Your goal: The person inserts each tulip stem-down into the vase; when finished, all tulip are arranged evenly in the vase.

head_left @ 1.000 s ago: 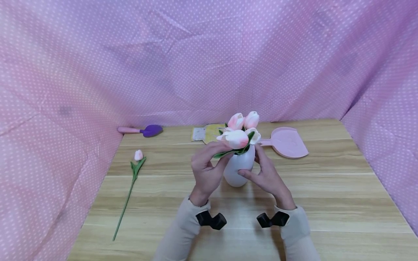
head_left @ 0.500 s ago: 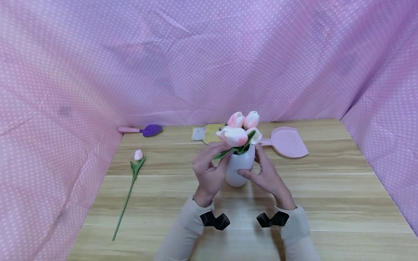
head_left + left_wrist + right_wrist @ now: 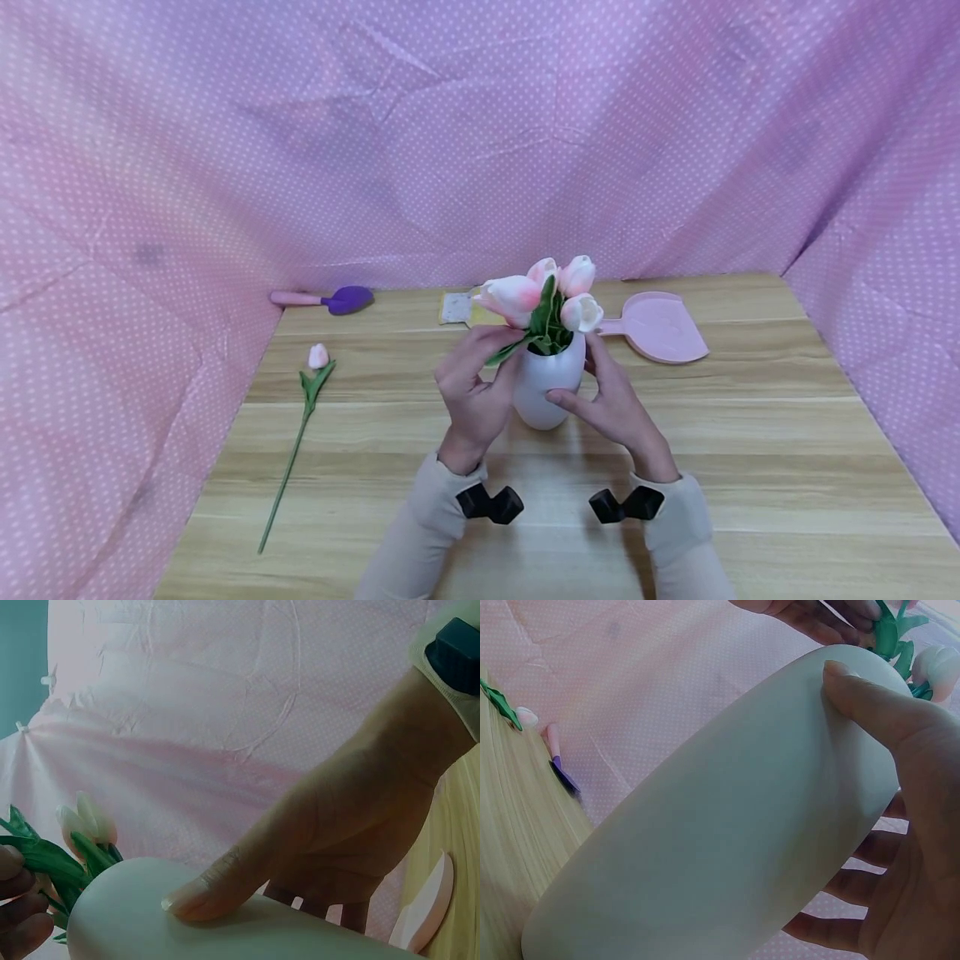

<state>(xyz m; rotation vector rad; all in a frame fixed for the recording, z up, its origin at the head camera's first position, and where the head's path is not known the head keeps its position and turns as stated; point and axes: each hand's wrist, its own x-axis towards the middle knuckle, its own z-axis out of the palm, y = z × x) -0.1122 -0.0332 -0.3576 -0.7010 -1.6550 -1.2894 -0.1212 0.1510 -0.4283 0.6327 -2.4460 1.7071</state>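
Note:
A white vase (image 3: 546, 390) stands on the wooden table with several pale pink tulips in its mouth. My right hand (image 3: 611, 407) holds it from the right, thumb across the front and fingers round the far side, as the right wrist view shows on the vase wall (image 3: 720, 802). At the rim, my left hand (image 3: 477, 392) pinches a tulip (image 3: 512, 298) by its green leaf (image 3: 507, 348); its bloom tilts left, apart from the others. In the left wrist view, the left fingers (image 3: 19, 915) are at that leaf. The stems are hidden inside the vase.
A single tulip (image 3: 307, 408) lies on the table (image 3: 780, 467) at the left. Along the back are a purple trowel (image 3: 349, 300) with a pink handle, a yellow and white packet (image 3: 456, 307) partly hidden by the tulips, and a pink dustpan-like scoop (image 3: 663, 327). Dotted pink cloth (image 3: 480, 150) surrounds the table.
The tulip in my left hand has swung left and up, away from the other blooms, showing more green leaves at the vase mouth. The right hand stays on the vase.

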